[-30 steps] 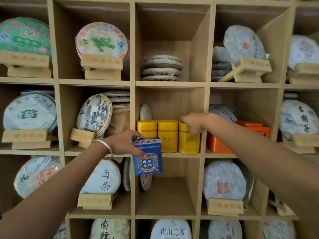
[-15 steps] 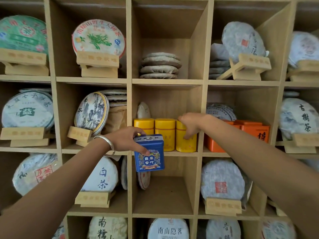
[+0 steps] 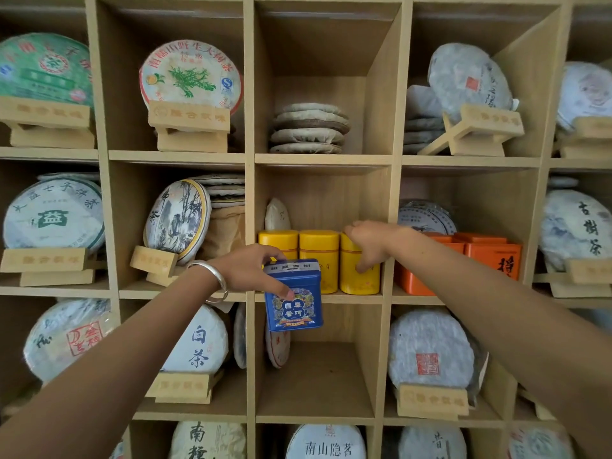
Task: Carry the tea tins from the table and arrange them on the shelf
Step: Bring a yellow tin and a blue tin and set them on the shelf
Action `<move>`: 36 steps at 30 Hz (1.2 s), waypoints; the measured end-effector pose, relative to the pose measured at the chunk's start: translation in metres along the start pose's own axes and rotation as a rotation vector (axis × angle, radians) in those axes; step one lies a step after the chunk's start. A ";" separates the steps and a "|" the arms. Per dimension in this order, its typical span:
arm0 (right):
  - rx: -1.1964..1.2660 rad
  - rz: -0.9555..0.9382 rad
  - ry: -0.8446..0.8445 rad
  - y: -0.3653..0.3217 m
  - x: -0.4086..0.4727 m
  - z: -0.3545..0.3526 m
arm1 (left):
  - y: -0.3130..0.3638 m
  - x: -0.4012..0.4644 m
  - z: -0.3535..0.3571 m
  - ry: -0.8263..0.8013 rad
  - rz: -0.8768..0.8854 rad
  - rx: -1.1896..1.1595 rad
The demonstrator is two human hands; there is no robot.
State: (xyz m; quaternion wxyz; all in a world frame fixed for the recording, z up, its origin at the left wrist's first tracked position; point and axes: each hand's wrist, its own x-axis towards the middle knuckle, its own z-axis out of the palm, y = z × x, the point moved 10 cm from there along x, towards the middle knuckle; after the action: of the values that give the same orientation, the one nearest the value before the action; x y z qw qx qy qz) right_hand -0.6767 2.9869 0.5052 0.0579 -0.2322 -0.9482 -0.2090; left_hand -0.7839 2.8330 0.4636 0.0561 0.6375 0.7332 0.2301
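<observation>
Tea tins: one blue tin, mid-frame, pinched in your left hand before the shelf; three yellow tins in the centre compartment, your right hand gripping the rightmost.

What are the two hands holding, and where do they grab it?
The left hand holds the blue tea tin by its top. The right hand grips the rightmost yellow tin at its top.
</observation>
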 end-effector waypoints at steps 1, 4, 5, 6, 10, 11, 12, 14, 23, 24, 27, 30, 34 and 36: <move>-0.007 0.000 0.003 0.000 0.001 0.000 | 0.001 0.000 0.001 -0.003 0.001 0.004; -0.026 -0.002 0.000 0.000 0.003 0.001 | 0.002 0.001 0.003 -0.010 0.003 0.013; -0.030 -0.005 -0.003 0.000 0.003 0.002 | 0.002 0.001 0.004 -0.014 0.004 0.013; -0.030 -0.007 -0.005 0.001 0.004 0.002 | 0.001 0.001 0.004 -0.016 0.002 0.009; 0.035 0.005 0.011 0.004 0.001 -0.005 | 0.001 0.000 0.000 -0.005 0.004 -0.022; 0.046 0.007 0.040 0.005 -0.002 -0.011 | 0.002 0.000 -0.003 0.001 0.007 -0.028; 0.060 0.008 0.085 0.005 -0.006 -0.020 | 0.003 0.000 -0.006 0.008 0.010 -0.037; 0.171 0.006 0.230 0.007 -0.018 -0.045 | 0.008 -0.001 -0.013 0.020 0.015 -0.065; 1.143 -0.019 0.312 -0.007 -0.051 -0.065 | 0.053 0.014 -0.072 0.187 0.097 -0.119; 1.214 -0.026 0.328 -0.006 -0.052 -0.068 | 0.059 0.016 -0.078 0.205 0.110 -0.121; 1.298 -0.043 0.355 -0.003 -0.051 -0.073 | 0.070 0.021 -0.094 0.265 0.132 -0.229; 1.271 0.039 0.419 0.006 -0.046 -0.075 | 0.072 0.024 -0.106 0.380 0.121 -0.348; 1.296 0.147 0.493 0.020 -0.039 -0.071 | 0.059 0.026 -0.100 0.517 0.090 -0.514; 1.292 0.152 0.487 0.021 -0.033 -0.068 | 0.046 0.031 -0.091 0.537 0.054 -0.646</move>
State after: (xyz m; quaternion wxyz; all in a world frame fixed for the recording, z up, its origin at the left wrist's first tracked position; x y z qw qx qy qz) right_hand -0.6374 2.9611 0.5680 0.4102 -0.1636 -0.8236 0.3559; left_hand -0.7819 2.8424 0.5702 0.0538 0.5236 0.5950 0.6074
